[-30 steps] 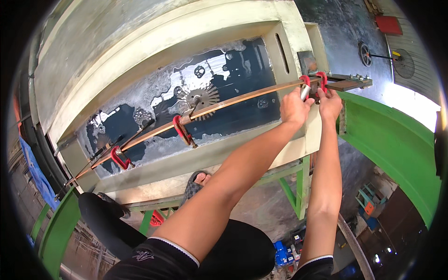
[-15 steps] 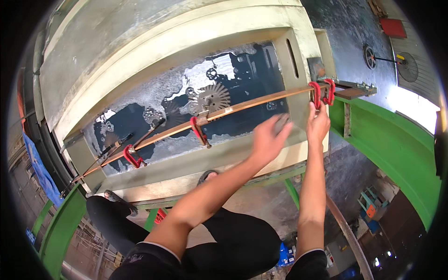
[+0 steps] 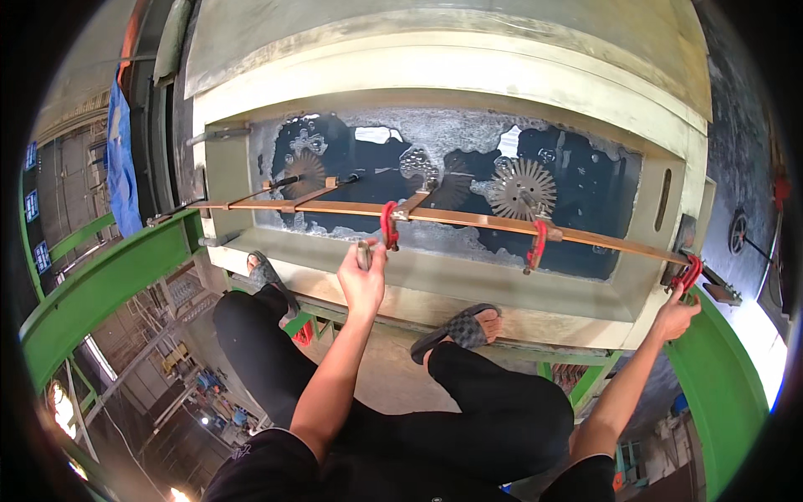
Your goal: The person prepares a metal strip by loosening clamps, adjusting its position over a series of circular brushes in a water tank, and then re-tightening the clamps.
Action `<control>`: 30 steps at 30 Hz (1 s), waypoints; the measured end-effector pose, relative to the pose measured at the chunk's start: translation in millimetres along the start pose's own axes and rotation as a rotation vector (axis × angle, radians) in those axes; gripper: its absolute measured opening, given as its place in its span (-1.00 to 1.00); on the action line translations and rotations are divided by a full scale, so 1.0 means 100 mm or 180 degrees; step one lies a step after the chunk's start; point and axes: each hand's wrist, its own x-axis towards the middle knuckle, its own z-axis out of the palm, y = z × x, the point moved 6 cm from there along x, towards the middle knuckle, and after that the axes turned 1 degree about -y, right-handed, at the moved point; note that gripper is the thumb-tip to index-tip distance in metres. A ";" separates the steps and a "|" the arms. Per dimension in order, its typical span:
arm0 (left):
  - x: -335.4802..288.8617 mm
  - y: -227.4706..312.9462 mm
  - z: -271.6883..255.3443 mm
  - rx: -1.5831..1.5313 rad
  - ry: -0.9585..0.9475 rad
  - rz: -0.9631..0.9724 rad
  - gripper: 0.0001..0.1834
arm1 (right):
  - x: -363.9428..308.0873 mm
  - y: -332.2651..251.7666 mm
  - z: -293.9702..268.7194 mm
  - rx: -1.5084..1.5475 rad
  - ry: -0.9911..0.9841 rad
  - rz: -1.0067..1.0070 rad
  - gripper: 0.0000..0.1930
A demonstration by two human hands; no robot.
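Copper-coloured bar (image 3: 468, 219) spans the open tank (image 3: 452, 84) from left to right, lying across the dark liquid (image 3: 585, 180) and resting on the tank's pale rim at both ends. Three red clamps hang on it: one near the middle (image 3: 389, 224), one further right (image 3: 536, 244), and one at the far right end (image 3: 688, 272).

Your left hand (image 3: 364, 280) is raised just below the bar, beside the middle clamp, with fingers curled around a small grey object (image 3: 364, 253) that is too small to identify. Your right hand (image 3: 676, 311) is at the far right clamp, fingers touching its lower part; whether it is gripping firmly cannot be told. Your two hands are well apart.

Round spoked metal pieces (image 3: 521, 187) hang under the bar in the liquid, with grey froth around them.

Your legs in black trousers bend below, and your feet in dark sandals (image 3: 458, 329) rest on the ledge along the tank's near wall. Green steel beams (image 3: 100, 289) frame the tank on both sides, and a blue sheet (image 3: 121, 163) hangs at the left.
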 end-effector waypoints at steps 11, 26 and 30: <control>0.31 -0.35 0.18 0.0923 -0.0140 0.0622 -0.67 | -2.61 -2.09 -0.12 0.0978 -0.2465 -0.1827 -0.46; -0.97 0.82 1.84 0.0178 -0.2235 0.1095 -0.76 | -1.58 -0.88 -0.49 0.1466 -0.1397 -0.0966 -0.77; -1.22 1.01 2.86 0.0269 -0.2228 0.1687 -0.68 | -1.03 -0.66 -0.53 0.1492 -0.1312 -0.0762 -0.76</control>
